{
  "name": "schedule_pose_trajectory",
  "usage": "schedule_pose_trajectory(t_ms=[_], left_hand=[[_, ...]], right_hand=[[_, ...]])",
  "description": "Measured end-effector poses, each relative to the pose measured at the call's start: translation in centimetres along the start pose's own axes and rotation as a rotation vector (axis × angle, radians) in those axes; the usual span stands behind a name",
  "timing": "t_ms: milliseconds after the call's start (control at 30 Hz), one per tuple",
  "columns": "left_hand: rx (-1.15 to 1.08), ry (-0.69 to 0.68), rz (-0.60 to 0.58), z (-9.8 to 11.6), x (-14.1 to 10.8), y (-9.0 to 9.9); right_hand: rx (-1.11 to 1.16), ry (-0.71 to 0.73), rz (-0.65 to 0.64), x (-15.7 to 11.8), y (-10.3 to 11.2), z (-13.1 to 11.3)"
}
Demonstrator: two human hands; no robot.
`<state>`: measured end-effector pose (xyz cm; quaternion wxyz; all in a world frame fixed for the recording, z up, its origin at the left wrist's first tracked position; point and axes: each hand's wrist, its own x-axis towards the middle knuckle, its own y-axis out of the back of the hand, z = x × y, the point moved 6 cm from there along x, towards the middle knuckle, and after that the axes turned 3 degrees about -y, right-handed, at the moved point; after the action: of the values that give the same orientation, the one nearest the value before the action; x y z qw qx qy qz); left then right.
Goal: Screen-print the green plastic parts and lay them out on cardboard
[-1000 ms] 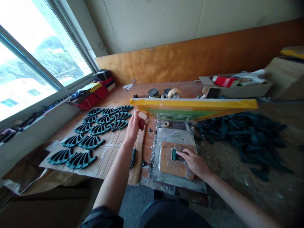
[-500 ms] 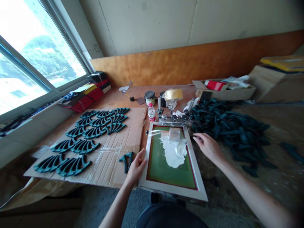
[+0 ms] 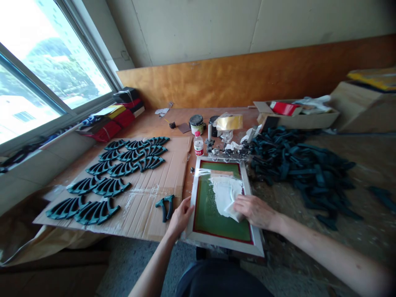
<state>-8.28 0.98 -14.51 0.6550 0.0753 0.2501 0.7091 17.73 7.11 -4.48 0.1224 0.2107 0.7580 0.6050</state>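
A screen printing frame (image 3: 256,243) with a green mesh (image 3: 206,206) lies in front of me, white ink (image 3: 221,189) spread over its upper middle. My right hand (image 3: 252,209) pinches a pale squeegee (image 3: 234,211), held tilted on the mesh at the lower edge of the ink. The fingers partly cover the squeegee. At the frame's left side, my left hand (image 3: 182,216) grips the rail with thumb on top. Two dark green curved plastic pieces (image 3: 165,206) lie on the cardboard just left of that hand.
Rows of similar green pieces (image 3: 97,210) cover the cardboard sheet (image 3: 145,218) on the left. A metal hinge clamp (image 3: 229,154) holds the frame's far end, beside a bottle (image 3: 198,144) and an ink tub (image 3: 196,123). At right lies a heap of green parts (image 3: 297,165), with a box (image 3: 303,119) behind.
My right hand has moved from beside the frame onto the mesh and taken hold of the squeegee, which has come nearer through the ink. My left hand stays at the frame's left rail.
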Motion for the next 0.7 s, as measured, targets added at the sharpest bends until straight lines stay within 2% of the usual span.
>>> schedule_pose_trajectory(t_ms=[67,167,233,300,367,467,567,633,700], left_hand=[[-0.002,-0.006,0.001,0.0,0.0,0.0],[-0.039,0.012,-0.01,0.1,0.0,0.0],[-0.056,0.035,-0.011,0.1,0.0,0.0],[-0.064,0.057,-0.001,0.2,-0.1,0.0],[-0.082,0.066,0.006,0.4,-0.2,0.1],[-0.155,0.073,-0.007,1.5,-0.5,0.7],[-0.306,0.095,-0.037,4.1,-1.0,2.0],[-0.408,0.087,-0.026,6.7,-1.2,3.3],[-0.487,0.041,0.023,9.9,-1.0,4.7]], right_hand=[[0.03,-0.038,0.011,0.4,0.3,0.5],[-0.013,-0.116,0.184,0.5,0.0,0.5],[-0.045,-0.073,0.277,-0.3,-0.7,-0.5],[-0.021,-0.013,0.272,-1.2,-1.4,-1.4],[0.043,-0.041,0.218,-1.1,-1.2,-1.0],[0.107,-0.203,0.225,1.1,1.2,1.5],[0.032,-0.391,0.302,3.8,4.9,5.0],[-0.039,-0.518,0.367,4.0,7.5,7.5],[-0.059,-0.637,0.492,2.4,9.4,9.8]])
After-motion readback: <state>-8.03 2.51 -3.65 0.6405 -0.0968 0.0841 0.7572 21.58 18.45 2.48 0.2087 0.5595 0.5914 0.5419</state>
